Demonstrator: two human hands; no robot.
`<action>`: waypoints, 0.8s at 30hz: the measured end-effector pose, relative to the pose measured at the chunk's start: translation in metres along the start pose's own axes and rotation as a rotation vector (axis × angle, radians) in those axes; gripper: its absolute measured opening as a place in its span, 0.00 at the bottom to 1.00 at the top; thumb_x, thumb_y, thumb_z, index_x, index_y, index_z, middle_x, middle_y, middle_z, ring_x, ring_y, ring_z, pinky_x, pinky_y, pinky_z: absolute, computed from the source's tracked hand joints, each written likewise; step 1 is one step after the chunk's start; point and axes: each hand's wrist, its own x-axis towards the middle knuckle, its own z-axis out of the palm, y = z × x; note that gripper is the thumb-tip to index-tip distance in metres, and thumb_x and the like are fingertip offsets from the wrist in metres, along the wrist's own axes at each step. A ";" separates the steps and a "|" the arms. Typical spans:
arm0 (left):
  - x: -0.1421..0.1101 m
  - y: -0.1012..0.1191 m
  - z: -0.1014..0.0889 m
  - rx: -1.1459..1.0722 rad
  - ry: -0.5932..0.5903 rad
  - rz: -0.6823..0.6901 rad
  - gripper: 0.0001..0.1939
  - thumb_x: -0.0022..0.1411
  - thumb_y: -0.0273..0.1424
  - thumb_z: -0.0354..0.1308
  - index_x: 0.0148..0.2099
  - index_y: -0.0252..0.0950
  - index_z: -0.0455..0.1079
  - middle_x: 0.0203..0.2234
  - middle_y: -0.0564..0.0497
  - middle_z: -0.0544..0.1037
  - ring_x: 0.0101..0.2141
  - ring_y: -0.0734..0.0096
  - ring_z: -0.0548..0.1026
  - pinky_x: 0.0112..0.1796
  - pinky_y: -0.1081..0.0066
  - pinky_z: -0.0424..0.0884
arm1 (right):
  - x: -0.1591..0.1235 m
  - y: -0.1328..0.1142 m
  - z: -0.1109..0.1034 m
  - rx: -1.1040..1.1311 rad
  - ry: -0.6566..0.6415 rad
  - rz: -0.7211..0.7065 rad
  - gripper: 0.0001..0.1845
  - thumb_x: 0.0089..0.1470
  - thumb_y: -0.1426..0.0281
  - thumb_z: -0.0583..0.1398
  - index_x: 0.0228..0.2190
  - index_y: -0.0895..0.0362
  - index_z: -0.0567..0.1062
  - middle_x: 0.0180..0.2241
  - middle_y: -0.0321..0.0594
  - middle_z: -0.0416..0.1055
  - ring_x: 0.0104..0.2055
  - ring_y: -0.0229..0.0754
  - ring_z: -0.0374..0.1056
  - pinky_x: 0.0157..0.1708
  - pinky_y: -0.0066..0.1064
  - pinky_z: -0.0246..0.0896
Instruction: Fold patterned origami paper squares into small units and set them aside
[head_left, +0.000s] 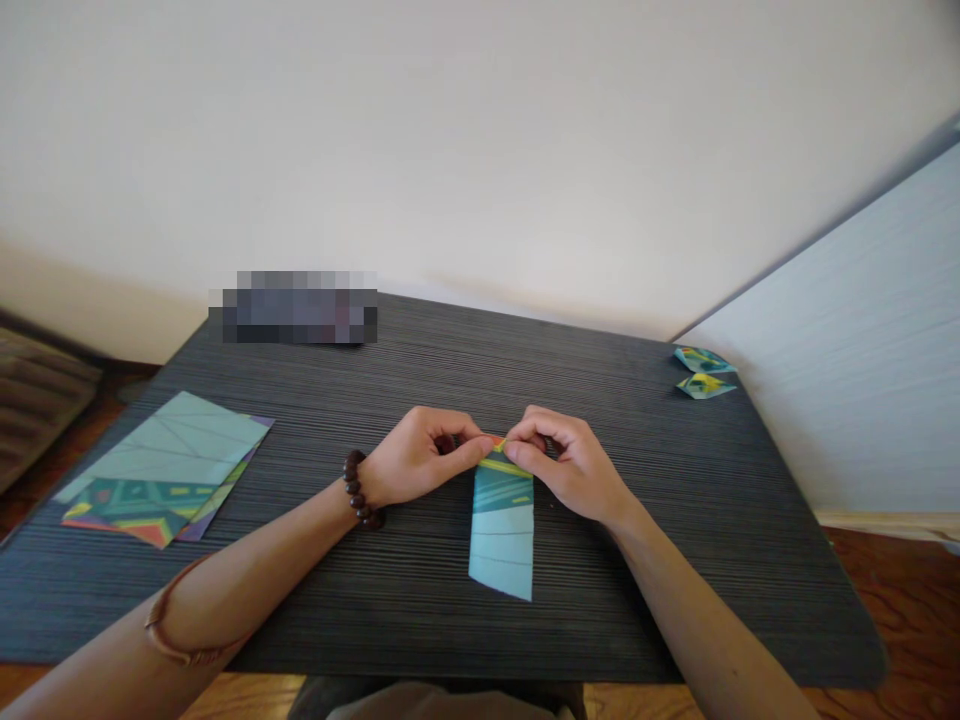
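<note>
A long paper strip (502,530), pale blue at the near end with teal, yellow and orange bands toward the far end, lies in front of me. My left hand (427,455) pinches its far end between thumb and index finger, from the left. From the right, my right hand (566,458) pinches the same end, its fingertips almost touching the left ones. The fingertips partly hide the orange tip, so I cannot tell how it is folded there. The near end hangs free between my forearms.
Several printed paper sheets (176,455) overlap on the left of the dark table (600,620). Two small folded paper pieces (705,386) sit at the far right. A blurred-out object (300,310) rests at the back left. Walls border the back and right sides.
</note>
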 end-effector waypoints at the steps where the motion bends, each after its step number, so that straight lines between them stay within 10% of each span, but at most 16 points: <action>1: 0.000 0.000 0.000 0.007 0.004 0.004 0.16 0.60 0.38 0.53 0.29 0.30 0.72 0.19 0.54 0.68 0.21 0.79 0.61 0.23 0.77 0.57 | 0.000 0.000 0.000 0.004 0.001 0.000 0.07 0.54 0.68 0.58 0.27 0.57 0.73 0.23 0.32 0.60 0.24 0.31 0.54 0.24 0.27 0.49; 24: 0.000 -0.001 -0.001 0.174 -0.116 0.161 0.16 0.62 0.35 0.48 0.25 0.32 0.66 0.18 0.56 0.62 0.21 0.79 0.60 0.25 0.76 0.57 | 0.001 -0.004 0.001 -0.072 -0.061 -0.027 0.08 0.53 0.70 0.57 0.24 0.57 0.71 0.23 0.33 0.59 0.26 0.33 0.56 0.26 0.27 0.51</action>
